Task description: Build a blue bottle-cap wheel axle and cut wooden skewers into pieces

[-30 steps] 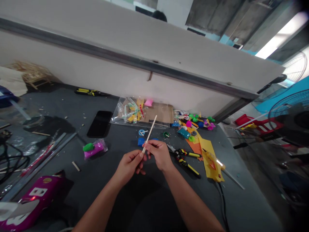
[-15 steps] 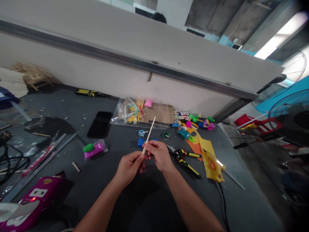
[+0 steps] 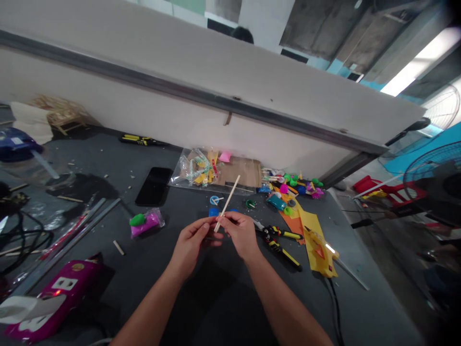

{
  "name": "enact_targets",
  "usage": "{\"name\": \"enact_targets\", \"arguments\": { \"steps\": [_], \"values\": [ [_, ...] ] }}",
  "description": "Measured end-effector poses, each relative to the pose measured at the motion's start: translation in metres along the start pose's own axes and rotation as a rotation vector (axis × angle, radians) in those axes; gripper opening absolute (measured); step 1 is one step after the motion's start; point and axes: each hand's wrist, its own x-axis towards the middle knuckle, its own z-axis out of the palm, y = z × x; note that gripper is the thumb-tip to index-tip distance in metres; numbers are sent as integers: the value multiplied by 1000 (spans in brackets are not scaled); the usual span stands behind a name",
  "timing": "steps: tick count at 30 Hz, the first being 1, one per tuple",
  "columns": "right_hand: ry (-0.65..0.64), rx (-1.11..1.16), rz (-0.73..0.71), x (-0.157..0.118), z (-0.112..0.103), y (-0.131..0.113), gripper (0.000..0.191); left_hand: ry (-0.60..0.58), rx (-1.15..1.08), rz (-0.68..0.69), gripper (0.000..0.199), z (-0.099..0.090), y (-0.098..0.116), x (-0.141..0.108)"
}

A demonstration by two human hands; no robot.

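A thin pale wooden stick [image 3: 229,196] slants up and to the right in front of me, above the dark table. My right hand [image 3: 240,233] pinches it near its lower end between thumb and fingers. Beside that end is my left hand [image 3: 190,245], its thumb off the stick and its fingers reaching behind it; whether they touch it is hidden. Just beyond my hands lie blue pieces [image 3: 213,211], partly covered, a light-blue ring [image 3: 214,200] and a dark green ring [image 3: 251,204]. Pliers with black and yellow handles [image 3: 275,239] lie right of my right hand.
A yellow glue gun [image 3: 322,254] rests on yellow paper at right, its cord trailing forward. A phone [image 3: 154,186], a packet of purple clay [image 3: 147,223] and a magenta power strip [image 3: 61,298] are at left. Along the wall panel lies a clear plastic bag [image 3: 237,173]. A fan [image 3: 437,185] stands beyond the right edge.
My left thumb has come off the stick's lower end, while my right hand keeps hold of it. The whole view has shifted slightly, with things now a little farther right.
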Motion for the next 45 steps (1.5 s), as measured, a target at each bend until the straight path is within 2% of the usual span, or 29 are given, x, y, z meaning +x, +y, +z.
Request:
{"name": "enact_targets", "arguments": {
  "steps": [5, 11, 19, 24, 32, 34, 37, 40, 43, 45],
  "values": [
    [-14, 44, 68, 3, -1, 0, 21, -103, 32, -62, 31, -1, -1, 0],
    [-5, 85, 112, -1, -3, -2, 23, -157, 130, 36, 31, 2, 1, -4],
    [-10, 181, 176, -5, -5, -3, 24, -269, 63, 39, 30, -1, 2, -7],
    [-19, 244, 207, -7, -4, -4, 23, -242, 120, 72, 24, 0, 2, -9],
    [-44, 348, 268, -11, 3, 0, 21, -120, 314, 230, 9, 2, 1, -8],
    [-37, 334, 246, -11, 2, -1, 20, -117, 339, 240, 10, 2, 0, -7],
    [-1, 248, 171, -11, -2, -5, 19, -177, 356, 210, 11, 1, -1, -5],
    [3, 122, 71, -13, -6, -8, 16, -241, 318, 160, 23, -1, -3, -3],
    [0, -37, -55, -16, -8, -5, 12, -211, 226, 148, 37, -2, -6, -1],
    [55, -142, -134, -17, -7, 1, 10, -191, 199, 134, 41, -2, -9, 1]
  ]
}}
